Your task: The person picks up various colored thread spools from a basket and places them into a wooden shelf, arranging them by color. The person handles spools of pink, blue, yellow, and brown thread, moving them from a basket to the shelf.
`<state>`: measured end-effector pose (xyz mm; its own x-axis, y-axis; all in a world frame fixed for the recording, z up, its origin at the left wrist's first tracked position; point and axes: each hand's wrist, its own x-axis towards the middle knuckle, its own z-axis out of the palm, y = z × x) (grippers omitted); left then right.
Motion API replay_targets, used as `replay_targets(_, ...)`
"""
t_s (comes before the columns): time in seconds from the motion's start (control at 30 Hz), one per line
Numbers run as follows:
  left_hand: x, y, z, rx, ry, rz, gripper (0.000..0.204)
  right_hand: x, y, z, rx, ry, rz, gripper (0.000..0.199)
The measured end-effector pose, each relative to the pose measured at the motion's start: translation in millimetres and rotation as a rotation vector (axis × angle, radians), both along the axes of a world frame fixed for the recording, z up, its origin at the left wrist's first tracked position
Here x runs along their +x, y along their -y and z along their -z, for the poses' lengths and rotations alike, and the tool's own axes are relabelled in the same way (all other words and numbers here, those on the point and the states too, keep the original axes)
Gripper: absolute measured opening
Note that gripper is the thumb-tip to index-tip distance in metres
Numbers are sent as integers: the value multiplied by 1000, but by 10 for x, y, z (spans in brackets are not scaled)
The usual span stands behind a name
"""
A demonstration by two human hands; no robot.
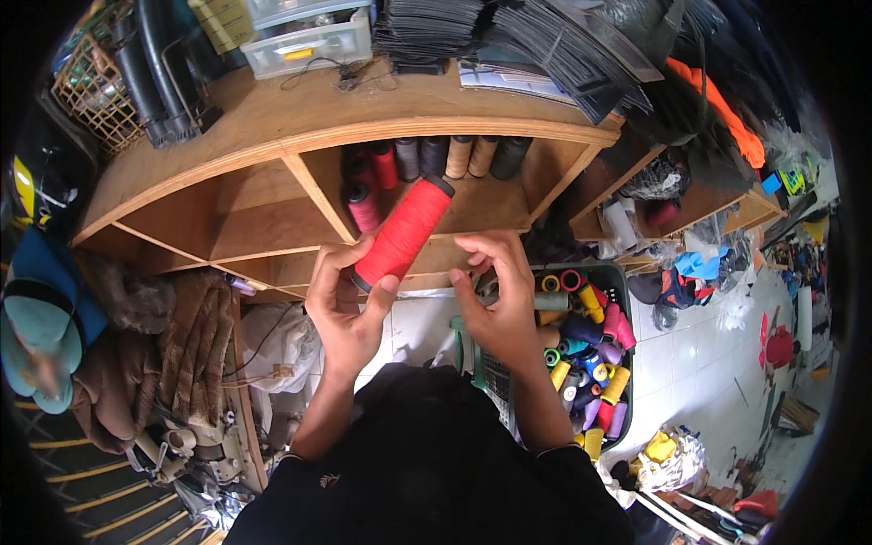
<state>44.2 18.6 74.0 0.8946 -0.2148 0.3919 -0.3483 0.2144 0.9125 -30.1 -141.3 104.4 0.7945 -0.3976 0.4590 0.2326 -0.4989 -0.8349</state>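
A large red thread spool [404, 232] with dark ends is tilted in front of me, its top leaning right. My left hand [350, 304] grips its lower end between thumb and fingers. To the right of the spool, my right hand [495, 295] is apart from it, fingers curled loosely and thumb separate, with nothing seen in it. Behind the spool, in a wooden shelf compartment, several thread spools stand in a row: pink [363, 209], red [383, 165], grey, black and tan [460, 156].
Below my right forearm, a dark green crate [620, 282] holds many-coloured spools. The wooden shelf [272, 136] spans the front, with plastic drawers [309, 45] and black sheets [563, 45] on top. Brown cloth [195, 341] hangs at left. White floor tiles [672, 363] show at right, with clutter beyond.
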Motion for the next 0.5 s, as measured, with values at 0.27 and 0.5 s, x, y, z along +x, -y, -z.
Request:
replay_targets(0.27, -4, 149, 66, -122, -46, 166, 37, 201, -100, 136, 816, 0, -282, 37)
replay_targets(0.5, 76, 128, 291, -204, -394, 370, 31, 299, -27, 459, 1030, 58, -411, 46)
